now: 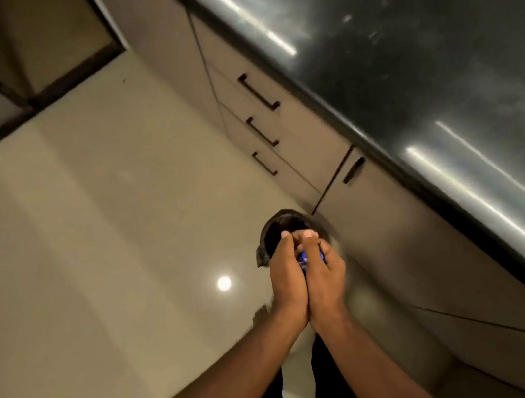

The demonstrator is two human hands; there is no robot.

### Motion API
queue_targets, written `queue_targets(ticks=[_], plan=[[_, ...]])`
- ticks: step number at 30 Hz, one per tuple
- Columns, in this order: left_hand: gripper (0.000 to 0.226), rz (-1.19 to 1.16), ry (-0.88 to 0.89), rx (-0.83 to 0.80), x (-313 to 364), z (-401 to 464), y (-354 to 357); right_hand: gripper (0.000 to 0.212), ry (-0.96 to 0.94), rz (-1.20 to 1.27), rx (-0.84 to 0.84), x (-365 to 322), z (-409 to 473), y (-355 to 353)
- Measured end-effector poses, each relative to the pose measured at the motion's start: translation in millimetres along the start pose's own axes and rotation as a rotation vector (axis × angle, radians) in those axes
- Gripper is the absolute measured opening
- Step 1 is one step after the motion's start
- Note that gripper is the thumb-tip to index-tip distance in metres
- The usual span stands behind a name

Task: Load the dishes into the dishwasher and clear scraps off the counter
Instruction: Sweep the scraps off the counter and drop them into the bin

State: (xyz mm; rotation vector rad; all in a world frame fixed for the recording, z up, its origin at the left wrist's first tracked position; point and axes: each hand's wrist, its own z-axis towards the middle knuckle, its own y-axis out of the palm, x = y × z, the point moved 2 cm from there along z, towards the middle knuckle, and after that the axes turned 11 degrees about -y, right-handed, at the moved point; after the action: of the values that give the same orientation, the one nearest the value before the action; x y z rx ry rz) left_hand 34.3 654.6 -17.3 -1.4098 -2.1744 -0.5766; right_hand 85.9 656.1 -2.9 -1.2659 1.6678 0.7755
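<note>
The left hand point(286, 274) and right hand point(323, 270) are pressed together, palm to palm, fingers curled round a small blue thing point(309, 258) cupped between them. Only a sliver of it shows between the fingers, so what it is cannot be told; from the task it is likely scraps or a wrapper gathered off the counter. Both hands grip it about equally, and neither is clearly nearer the target.

Just beyond the fingertips, on the far side of the hands, sits a dark bin point(285, 229) on the floor point(105, 242), its round mouth open upward and lined with a dark bag. The hands hover at its near rim, not yet over the centre of the opening. My judgement is that the coming move is a short reach forward and down, then parting the palms so the load drops in.

To the right run the cabinets point(297, 144) with dark handles, and above them the dark counter point(420, 50), where pale specks remain at its far end. No dishwasher or dishes are in view.
</note>
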Motion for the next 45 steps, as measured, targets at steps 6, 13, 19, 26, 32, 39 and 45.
queue_targets(ticks=[6, 13, 19, 26, 32, 39, 45], plan=[[0.032, -0.171, -0.080, 0.155, -34, 71, -8, 0.040, 0.170, -0.034, 0.037, 89, 63, 15], [0.024, -0.039, -0.135, 0.186, -88, 158, -12, 0.041, 0.440, -0.025, 0.065, 217, 136, 4], [0.023, 0.245, -0.097, 0.100, -141, 239, -16, 0.055, 0.576, 0.089, 0.079, 325, 209, -1], [0.015, 0.277, -0.224, 0.121, -195, 333, -18, 0.041, 0.669, 0.146, 0.129, 402, 278, 5], [0.040, -0.011, -0.361, 0.192, -220, 406, -21, 0.100, 0.623, 0.103, 0.048, 423, 303, 11], [0.036, -0.107, -0.395, 0.185, -232, 399, -29, 0.040, 0.631, 0.229, 0.199, 426, 294, -10], [0.029, -0.186, -0.379, 0.156, -222, 361, -27, 0.039, 0.671, 0.235, 0.142, 403, 268, -17]])
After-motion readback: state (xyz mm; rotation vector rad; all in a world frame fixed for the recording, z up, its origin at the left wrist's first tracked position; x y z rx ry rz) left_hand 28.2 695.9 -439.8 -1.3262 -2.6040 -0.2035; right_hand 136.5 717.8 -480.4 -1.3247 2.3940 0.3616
